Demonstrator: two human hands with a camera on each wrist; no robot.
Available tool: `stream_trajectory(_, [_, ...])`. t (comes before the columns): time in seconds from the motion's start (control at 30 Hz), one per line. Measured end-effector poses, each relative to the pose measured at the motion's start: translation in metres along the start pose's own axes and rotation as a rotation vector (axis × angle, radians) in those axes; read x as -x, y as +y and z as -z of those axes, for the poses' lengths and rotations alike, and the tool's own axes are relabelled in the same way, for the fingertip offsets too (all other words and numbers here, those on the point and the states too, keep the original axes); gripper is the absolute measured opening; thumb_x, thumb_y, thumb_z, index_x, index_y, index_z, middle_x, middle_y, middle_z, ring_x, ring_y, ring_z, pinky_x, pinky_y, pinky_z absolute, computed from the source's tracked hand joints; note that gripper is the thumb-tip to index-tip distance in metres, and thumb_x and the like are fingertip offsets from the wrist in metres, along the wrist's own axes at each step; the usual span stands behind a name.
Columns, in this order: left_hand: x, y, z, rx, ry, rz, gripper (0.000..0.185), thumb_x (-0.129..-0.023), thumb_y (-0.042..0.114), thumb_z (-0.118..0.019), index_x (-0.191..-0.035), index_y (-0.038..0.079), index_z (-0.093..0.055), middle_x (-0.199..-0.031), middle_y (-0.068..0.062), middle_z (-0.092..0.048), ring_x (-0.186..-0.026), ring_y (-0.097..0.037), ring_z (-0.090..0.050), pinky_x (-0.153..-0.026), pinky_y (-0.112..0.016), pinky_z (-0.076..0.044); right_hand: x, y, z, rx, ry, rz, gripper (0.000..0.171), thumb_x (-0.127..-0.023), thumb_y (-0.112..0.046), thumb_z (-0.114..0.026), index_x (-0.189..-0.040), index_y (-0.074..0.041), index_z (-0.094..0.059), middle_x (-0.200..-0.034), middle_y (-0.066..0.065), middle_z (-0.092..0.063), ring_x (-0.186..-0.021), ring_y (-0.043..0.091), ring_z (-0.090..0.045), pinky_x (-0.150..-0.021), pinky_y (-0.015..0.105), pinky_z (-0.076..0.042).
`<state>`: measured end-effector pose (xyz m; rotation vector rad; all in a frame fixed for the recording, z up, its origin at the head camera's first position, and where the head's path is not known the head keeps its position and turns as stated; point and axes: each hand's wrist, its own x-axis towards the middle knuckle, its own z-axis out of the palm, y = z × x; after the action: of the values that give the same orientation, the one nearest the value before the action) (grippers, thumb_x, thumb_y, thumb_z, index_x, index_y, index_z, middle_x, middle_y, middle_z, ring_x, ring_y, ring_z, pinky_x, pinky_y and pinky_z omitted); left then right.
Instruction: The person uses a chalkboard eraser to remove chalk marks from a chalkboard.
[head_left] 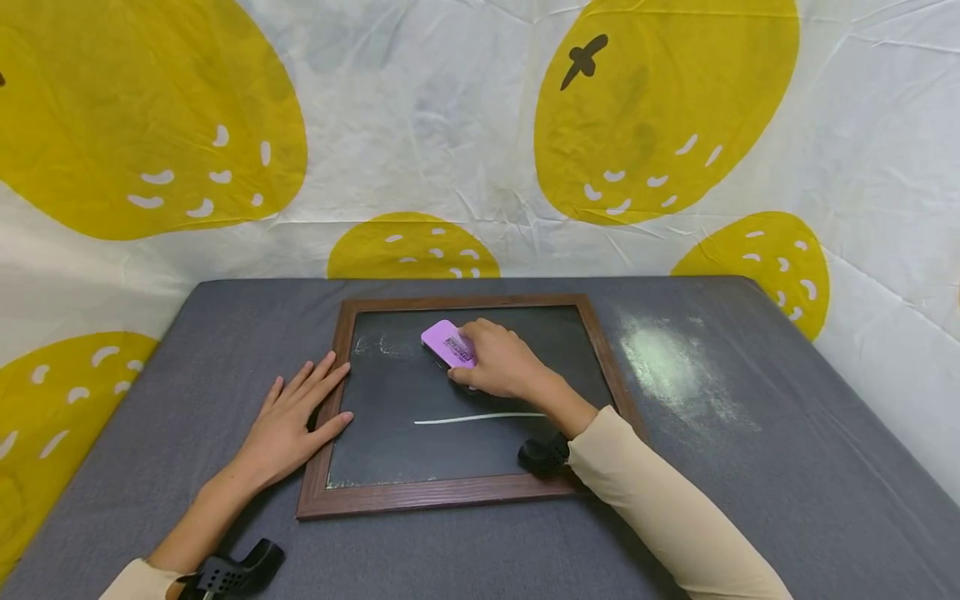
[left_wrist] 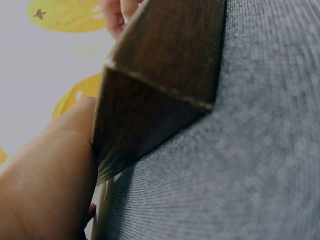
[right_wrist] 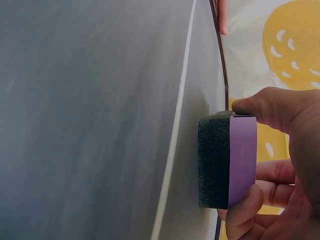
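Note:
A brown-framed chalkboard (head_left: 390, 454) lies on the grey cloth, with one white chalk line (head_left: 465, 418) across its lower half. My right hand (head_left: 498, 358) grips a purple chalkboard eraser (head_left: 448, 343) between thumb and fingers over the upper middle of the board. In the right wrist view the eraser's dark felt side (right_wrist: 214, 162) faces the board, beyond the line. My left hand (head_left: 288, 425) lies with spread, straight fingers on the frame's left side, fingertips reaching the board's edge. The left wrist view shows the frame's corner (left_wrist: 160, 90) close beside that hand.
Faint chalk specks (head_left: 378, 343) mark the board's upper left. A pale chalk-dust patch (head_left: 667, 358) spreads over the grey tablecloth (head_left: 750, 475) right of the board. Behind the table hangs a white curtain (head_left: 420, 108) with yellow fruit prints. Black wrist cameras sit on both wrists.

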<state>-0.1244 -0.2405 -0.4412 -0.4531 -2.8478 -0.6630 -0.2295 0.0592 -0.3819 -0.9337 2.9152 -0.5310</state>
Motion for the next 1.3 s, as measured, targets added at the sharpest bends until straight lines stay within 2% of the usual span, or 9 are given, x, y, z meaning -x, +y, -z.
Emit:
stream_trajectory(0.3, [-0.003, 0.000, 0.001, 0.001, -0.003, 0.000, 0.067, -0.094, 0.043, -0.059, -0.151, 0.017, -0.034, -0.156, -0.010, -0.023, -0.140, -0.041, -0.021, -0.109, -0.063, -0.006, -0.006, -0.015, -0.003, 0.007, -0.015, 0.028, 0.059, -0.082, -0.036, -0.071, -0.129, -0.003, -0.057, -0.120, 0.009, -0.058, -0.093, 0.020, -0.056, -0.078, 0.038, -0.048])
stream_trajectory(0.6, [0.001, -0.001, 0.001, 0.005, 0.000, 0.009, 0.067, -0.093, 0.043, -0.059, -0.150, 0.016, -0.035, -0.156, -0.011, -0.024, -0.139, -0.041, -0.021, -0.108, -0.064, -0.007, -0.012, -0.029, -0.012, 0.014, -0.042, 0.076, 0.060, -0.083, -0.039, -0.070, -0.130, -0.005, -0.057, -0.120, 0.008, -0.058, -0.089, 0.017, -0.056, -0.075, 0.034, -0.048])
stream_trajectory(0.9, [0.007, -0.001, -0.002, 0.003, -0.002, 0.011, 0.066, -0.094, 0.043, -0.059, -0.150, 0.019, -0.035, -0.156, -0.008, -0.024, -0.140, -0.040, -0.021, -0.108, -0.064, -0.008, -0.005, -0.031, -0.009, 0.056, -0.083, 0.107, 0.061, -0.083, -0.040, -0.069, -0.132, -0.007, -0.056, -0.113, 0.005, -0.058, -0.084, 0.016, -0.055, -0.070, 0.033, -0.048])
stream_trajectory(1.3, [0.003, -0.002, 0.000, -0.005, 0.013, -0.010, 0.066, -0.094, 0.042, -0.058, -0.151, 0.019, -0.034, -0.156, -0.008, -0.024, -0.140, -0.039, -0.022, -0.109, -0.063, -0.009, 0.001, -0.021, 0.002, 0.059, -0.069, 0.094, 0.060, -0.082, -0.041, -0.071, -0.132, -0.011, -0.058, -0.110, 0.002, -0.059, -0.082, 0.015, -0.054, -0.063, 0.031, -0.045])
